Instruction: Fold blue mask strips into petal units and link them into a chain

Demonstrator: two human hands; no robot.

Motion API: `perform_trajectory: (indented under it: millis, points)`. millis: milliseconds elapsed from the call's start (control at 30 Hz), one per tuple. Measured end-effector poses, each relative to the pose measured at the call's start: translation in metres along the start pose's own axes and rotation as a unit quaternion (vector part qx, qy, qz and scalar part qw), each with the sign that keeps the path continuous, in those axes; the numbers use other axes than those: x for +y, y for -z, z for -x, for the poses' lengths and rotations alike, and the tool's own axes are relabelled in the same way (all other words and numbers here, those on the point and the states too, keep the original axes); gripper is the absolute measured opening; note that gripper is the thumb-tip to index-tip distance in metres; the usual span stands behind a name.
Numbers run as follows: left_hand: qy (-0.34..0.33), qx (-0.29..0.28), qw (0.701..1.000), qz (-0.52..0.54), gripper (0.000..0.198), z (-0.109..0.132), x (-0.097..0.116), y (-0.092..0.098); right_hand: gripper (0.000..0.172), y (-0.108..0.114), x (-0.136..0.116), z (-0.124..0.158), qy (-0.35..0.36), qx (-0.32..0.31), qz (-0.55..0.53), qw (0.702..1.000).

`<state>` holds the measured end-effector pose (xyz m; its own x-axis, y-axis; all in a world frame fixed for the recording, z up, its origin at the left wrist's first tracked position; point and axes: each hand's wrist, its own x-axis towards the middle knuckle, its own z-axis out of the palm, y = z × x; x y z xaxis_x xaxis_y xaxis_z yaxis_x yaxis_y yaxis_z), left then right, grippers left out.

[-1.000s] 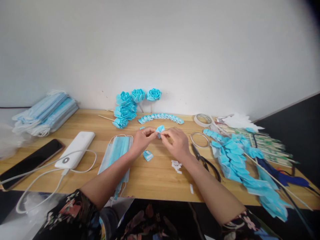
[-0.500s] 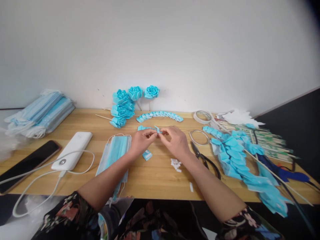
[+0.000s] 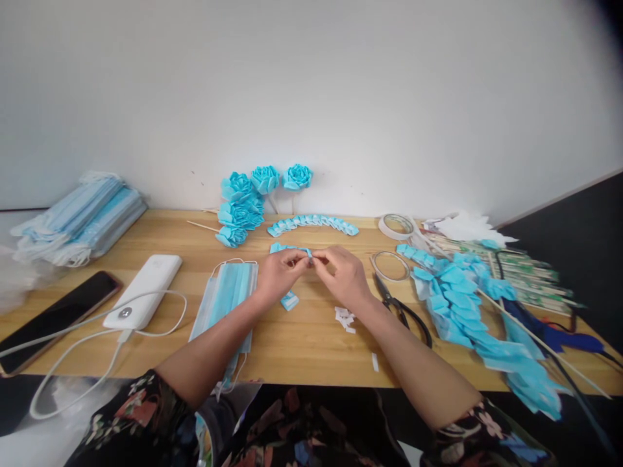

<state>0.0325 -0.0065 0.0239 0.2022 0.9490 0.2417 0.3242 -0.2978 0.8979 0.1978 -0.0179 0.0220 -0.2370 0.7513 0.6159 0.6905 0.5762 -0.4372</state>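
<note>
My left hand and my right hand meet above the middle of the wooden table, thumbs and fingertips pinched. Between them is a small blue fabric piece, mostly hidden by the fingers. Just behind my left hand lies a short blue folded strip, partly covered. A small blue square piece rests on the table below the hands. Farther back curves a row of folded blue pieces. White paper slips lie near my right wrist.
Blue fabric roses on sticks stand by the wall. Left are face masks, a power bank, a phone and a mask stack. Right are scissors, tape rolls, blue petal strips and a blue-handled tool.
The blue tip that stuck up between my fingertips now sits lower, closer to the fingers. Both hands stay together in nearly the same place, and the view has shifted slightly.
</note>
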Motion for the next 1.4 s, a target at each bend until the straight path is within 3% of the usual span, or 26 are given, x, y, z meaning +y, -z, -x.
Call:
perform_trajectory:
  millis: [567, 700, 900, 1000, 1133, 1200, 1267, 1333, 1400]
  points:
    - [-0.017, 0.007, 1.0, 0.012, 0.014, -0.001, -0.002, -0.002, 0.013, 0.003, -0.002, -0.001, -0.019, -0.003, 0.005, 1.0]
    - [0.006, 0.004, 0.998, 0.068, 0.013, -0.001, -0.004, -0.001, 0.015, 0.006, -0.003, -0.003, -0.057, 0.024, -0.019, 0.998]
    - [0.048, 0.038, 0.979, 0.192, 0.02, -0.007, -0.008, 0.004, 0.019, 0.023, 0.006, -0.013, -0.174, 0.082, -0.113, 0.975]
    - [0.057, 0.049, 0.972, 0.223, 0.021, -0.009, -0.008, 0.006, 0.024, 0.036, 0.015, -0.017, -0.179, 0.031, -0.104, 0.978]
    - [0.058, 0.038, 0.97, 0.231, 0.022, -0.008, -0.004, 0.006, 0.038, 0.045, 0.022, -0.018, -0.177, -0.125, -0.003, 0.976]
    - [0.057, 0.03, 0.971, 0.229, 0.022, -0.007, -0.002, 0.005, 0.026, 0.043, 0.023, -0.017, -0.166, -0.164, 0.021, 0.972]
    - [0.058, 0.024, 0.971, 0.229, 0.022, -0.006, 0.002, 0.005, 0.013, 0.037, 0.021, -0.016, -0.148, -0.162, -0.029, 0.975]
    - [0.059, 0.017, 0.971, 0.233, 0.021, -0.005, 0.004, 0.005, 0.024, 0.03, 0.017, -0.016, -0.151, -0.146, -0.141, 0.968]
    - [0.061, 0.011, 0.97, 0.237, 0.021, -0.004, 0.005, 0.004, 0.025, 0.025, 0.011, -0.016, -0.172, -0.144, -0.26, 0.939]
